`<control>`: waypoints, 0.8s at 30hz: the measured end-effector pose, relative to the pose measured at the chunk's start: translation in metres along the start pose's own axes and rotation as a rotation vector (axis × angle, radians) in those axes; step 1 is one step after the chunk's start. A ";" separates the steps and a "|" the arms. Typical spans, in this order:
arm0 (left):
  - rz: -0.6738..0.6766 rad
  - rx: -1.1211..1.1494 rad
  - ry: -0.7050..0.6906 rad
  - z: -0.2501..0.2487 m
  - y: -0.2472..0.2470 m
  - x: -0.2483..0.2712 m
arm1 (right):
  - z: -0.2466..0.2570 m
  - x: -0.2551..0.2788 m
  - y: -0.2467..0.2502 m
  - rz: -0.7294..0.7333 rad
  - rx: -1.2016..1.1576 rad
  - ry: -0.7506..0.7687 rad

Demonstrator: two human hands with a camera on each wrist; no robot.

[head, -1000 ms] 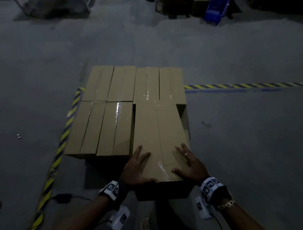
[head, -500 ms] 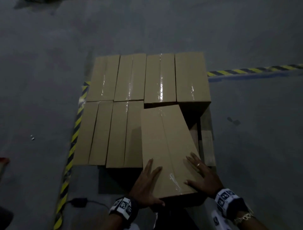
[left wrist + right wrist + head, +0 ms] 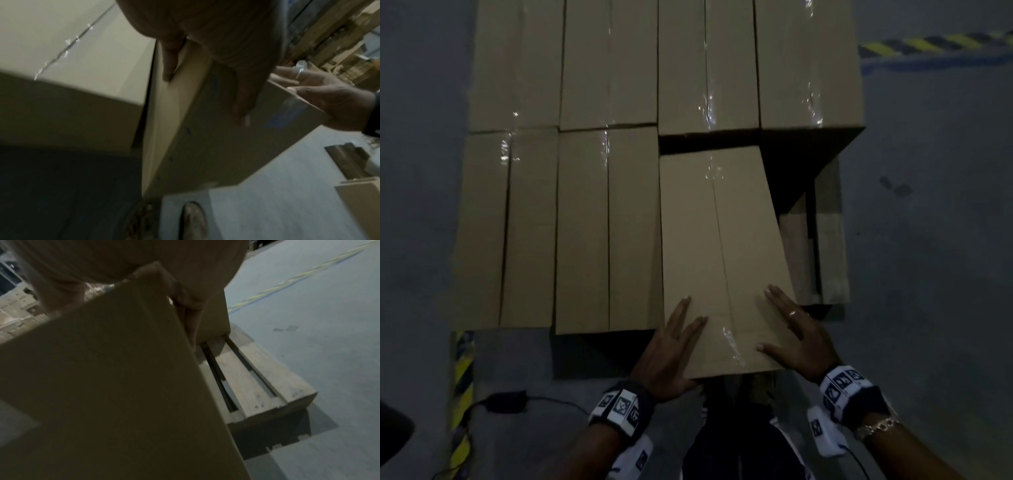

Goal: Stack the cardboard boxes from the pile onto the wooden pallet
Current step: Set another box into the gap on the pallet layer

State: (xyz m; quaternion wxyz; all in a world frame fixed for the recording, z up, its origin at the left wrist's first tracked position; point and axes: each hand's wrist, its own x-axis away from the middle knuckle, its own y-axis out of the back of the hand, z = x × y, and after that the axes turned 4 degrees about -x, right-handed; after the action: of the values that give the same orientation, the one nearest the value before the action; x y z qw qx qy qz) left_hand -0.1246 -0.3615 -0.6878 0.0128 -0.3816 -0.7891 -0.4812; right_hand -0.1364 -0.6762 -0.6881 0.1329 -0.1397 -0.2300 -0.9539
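A long cardboard box [image 3: 715, 246] lies tilted and skewed at the pallet's near right, its far end down by the back row. My left hand [image 3: 671, 349] holds its near left corner, fingers flat on top and thumb hooked over the near end. My right hand [image 3: 798, 339] holds the near right corner, thumb on top and fingers over the right edge. Several taped boxes [image 3: 606, 68] lie side by side in two rows on the wooden pallet [image 3: 828, 257]. Bare slats [image 3: 257, 381] show to the right of the held box [image 3: 102, 386].
Grey concrete floor surrounds the pallet. Yellow-black hazard tape [image 3: 462, 370] runs along its left side and another strip [image 3: 928, 42] at the far right. A black power adapter with a cable [image 3: 505, 401] lies on the floor at the near left. My shoe [image 3: 193, 217] is below the box.
The box has moved forward and down into the gap at the near right, beside the front-row boxes. My head has come closer over the pallet. Both hands keep their hold.
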 end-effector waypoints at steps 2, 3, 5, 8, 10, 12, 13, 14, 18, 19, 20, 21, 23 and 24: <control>-0.007 -0.046 -0.018 0.015 -0.015 -0.004 | -0.017 -0.007 -0.014 0.020 -0.004 0.029; -0.017 -0.074 -0.019 0.021 -0.023 -0.006 | -0.025 -0.011 -0.020 0.031 -0.007 0.040; -0.046 -0.124 -0.014 0.030 -0.038 -0.011 | -0.040 -0.019 -0.033 0.040 -0.001 0.061; -0.015 -0.127 0.149 0.035 -0.058 -0.019 | -0.059 -0.032 -0.049 0.037 0.049 0.059; 0.030 -0.169 0.243 0.037 -0.071 -0.023 | -0.068 -0.036 -0.057 0.056 0.120 0.032; 0.058 -0.242 0.273 0.037 -0.078 -0.027 | -0.073 -0.036 -0.061 0.082 0.187 0.009; 0.064 -0.275 0.289 0.038 -0.078 -0.029 | -0.074 -0.035 -0.061 0.093 0.214 0.002; 0.071 -0.306 0.305 0.038 -0.077 -0.031 | -0.073 -0.034 -0.060 0.104 0.243 0.005; 0.084 -0.362 0.357 0.043 -0.072 -0.030 | -0.074 -0.030 -0.056 0.158 0.357 0.042; 0.092 -0.364 0.370 0.045 -0.070 -0.030 | -0.075 -0.030 -0.056 0.179 0.390 0.028; 0.101 -0.361 0.380 0.047 -0.068 -0.030 | -0.077 -0.030 -0.056 0.198 0.425 0.010; 0.112 -0.353 0.387 0.050 -0.067 -0.030 | -0.080 -0.030 -0.056 0.214 0.449 0.002; 0.120 -0.346 0.391 0.053 -0.065 -0.030 | -0.082 -0.032 -0.057 0.241 0.446 0.016; 0.130 -0.351 0.391 0.053 -0.063 -0.030 | -0.082 -0.032 -0.058 0.254 0.443 0.017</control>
State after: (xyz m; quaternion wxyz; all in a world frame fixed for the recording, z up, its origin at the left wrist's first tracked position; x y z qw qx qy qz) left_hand -0.1236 -0.3535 -0.7751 0.1294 -0.3277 -0.6499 -0.6735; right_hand -0.1422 -0.6593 -0.7915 0.2808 -0.1271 -0.4128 -0.8571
